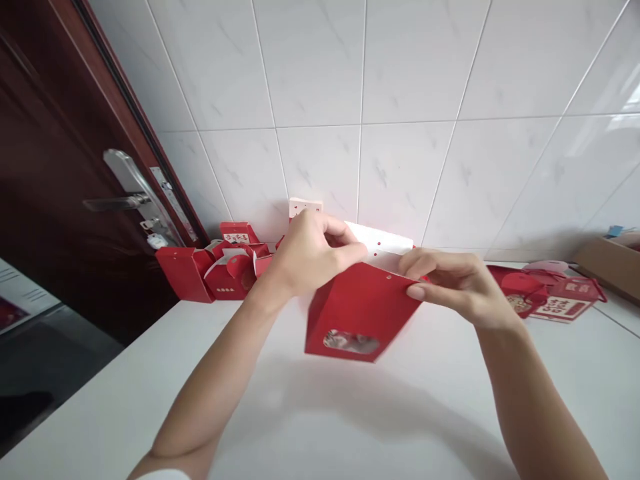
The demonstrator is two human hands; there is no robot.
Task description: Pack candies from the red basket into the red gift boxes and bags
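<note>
A red paper gift bag (365, 297) with a clear window low on its front is held tilted over the white table (320, 413). Its mouth is spread, and the white inside of the back panel shows, with small red-rimmed holes. My left hand (320, 250) pinches the top edge at the left, thumb and fingers closed on it. At the right corner of the same edge, my right hand (445, 277) grips the rim between thumb and bent fingers. Something pale shows through the window, too unclear to name.
Several red gift boxes (233, 280) stand at the left against the tiled wall (320, 87). More red packages (550, 297) lie at the right, near a cardboard box (607, 257). A dark door (60, 153) with a metal handle is at the far left.
</note>
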